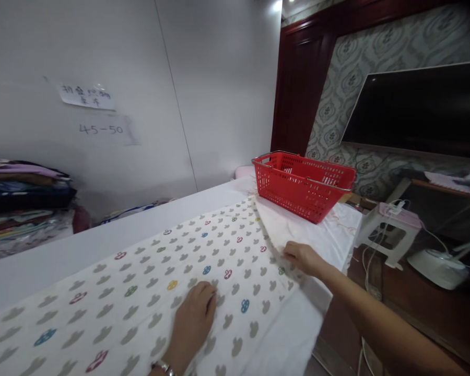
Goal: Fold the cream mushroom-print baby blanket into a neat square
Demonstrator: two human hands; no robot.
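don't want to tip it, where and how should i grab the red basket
Likely best by the wire handles, from above the near long side: swing both up to the middle and grip them together. They lie folded down at opposite ends, and the red basket stands upright, the right hand being nearest.

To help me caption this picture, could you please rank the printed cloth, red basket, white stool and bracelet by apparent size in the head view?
1. Printed cloth, partly out of frame
2. Red basket
3. White stool
4. Bracelet, cut by the bottom edge
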